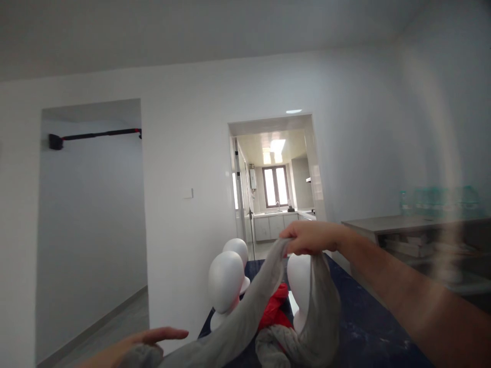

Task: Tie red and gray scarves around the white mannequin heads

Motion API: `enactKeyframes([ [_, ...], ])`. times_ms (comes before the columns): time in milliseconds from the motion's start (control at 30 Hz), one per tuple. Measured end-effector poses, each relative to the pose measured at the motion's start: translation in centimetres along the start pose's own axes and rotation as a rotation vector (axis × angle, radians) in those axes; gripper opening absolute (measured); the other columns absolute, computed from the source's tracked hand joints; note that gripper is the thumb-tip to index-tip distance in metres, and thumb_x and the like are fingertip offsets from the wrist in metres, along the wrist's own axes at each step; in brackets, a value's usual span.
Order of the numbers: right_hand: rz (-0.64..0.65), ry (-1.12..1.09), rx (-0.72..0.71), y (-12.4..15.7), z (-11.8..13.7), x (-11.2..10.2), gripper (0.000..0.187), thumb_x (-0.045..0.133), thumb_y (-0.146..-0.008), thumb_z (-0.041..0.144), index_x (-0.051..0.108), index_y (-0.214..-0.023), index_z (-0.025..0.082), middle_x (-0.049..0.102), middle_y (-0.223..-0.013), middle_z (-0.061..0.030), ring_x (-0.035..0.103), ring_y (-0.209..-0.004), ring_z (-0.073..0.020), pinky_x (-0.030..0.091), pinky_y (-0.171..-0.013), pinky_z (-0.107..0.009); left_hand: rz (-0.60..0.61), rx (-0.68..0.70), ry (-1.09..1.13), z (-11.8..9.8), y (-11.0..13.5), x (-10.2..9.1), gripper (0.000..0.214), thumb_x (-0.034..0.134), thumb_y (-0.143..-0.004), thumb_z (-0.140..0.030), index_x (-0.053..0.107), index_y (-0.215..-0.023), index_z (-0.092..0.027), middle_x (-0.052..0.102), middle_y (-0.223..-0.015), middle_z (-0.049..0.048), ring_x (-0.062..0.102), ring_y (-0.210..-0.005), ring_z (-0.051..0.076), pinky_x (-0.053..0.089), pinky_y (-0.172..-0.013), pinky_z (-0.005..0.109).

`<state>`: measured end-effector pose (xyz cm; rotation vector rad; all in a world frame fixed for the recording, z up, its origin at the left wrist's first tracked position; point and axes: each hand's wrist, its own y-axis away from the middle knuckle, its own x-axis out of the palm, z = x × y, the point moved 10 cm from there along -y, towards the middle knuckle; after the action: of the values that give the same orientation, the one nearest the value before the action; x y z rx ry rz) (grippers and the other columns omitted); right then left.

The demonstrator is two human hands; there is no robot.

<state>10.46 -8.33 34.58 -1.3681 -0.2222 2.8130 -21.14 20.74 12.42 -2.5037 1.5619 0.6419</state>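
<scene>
Right hand (310,237) raised above the dark blue desk (368,319), fingers pinching a long grey cloth (251,306) near its upper fold. From there one length slants down toward the lower left; another hangs at the right, its loose folds gathered low at the near part of the desk.

Left hand (155,337) at the lower left, index finger extended, pointing right. Grey fabric shows just beneath it; the frame edge cuts this off, so cannot tell whether the other fingers grip it.

Red cloth (274,309) lies behind the grey folds. Two white head forms stand to its left, a nearer one (225,281) partly covering a farther one (237,249). A third white form (299,278) stands at the right, partly hidden by right hand and grey cloth.

Beyond: doorway with window (275,186); at right, shelf unit (406,224) bearing greenish bottles (441,202).
</scene>
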Motion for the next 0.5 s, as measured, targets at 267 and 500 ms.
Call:
enactKeyframes([
  [267, -0.073, -0.653, -0.198, -4.5, 5.1, 2.6, 0.020, 0.072, -0.085, 0.032, 0.056, -0.079, 0.022, 0.046, -0.054, 0.0127, 0.027, -0.041, -0.0037, 0.024, -0.037, -0.018, -0.039, 0.526, 0.263, -16.1, -1.2, 8.4, 0.079, 0.078, -0.085, -0.061, 0.051, -0.157, -0.044, 0.050, -0.168, 0.0033, 0.042, -0.157, 0.034, 0.032, -0.131, 0.050],
  [500, -0.089, -0.447, -0.110, -5.5, 3.8, 3.1, 0.023, 0.080, -0.078, 0.030, 0.063, -0.090, 0.020, 0.049, -0.049, 0.0131, 0.038, -0.040, -0.0049, 0.029, -0.039, -0.017, -0.060, 0.514, 0.325, -28.4, -4.7, 15.5, 0.031, 0.085, -0.085, -0.048, 0.071, -0.092, -0.020, 0.037, -0.051, -0.0114, 0.031, -0.042, 0.007, 0.047, -0.049, 0.022],
])
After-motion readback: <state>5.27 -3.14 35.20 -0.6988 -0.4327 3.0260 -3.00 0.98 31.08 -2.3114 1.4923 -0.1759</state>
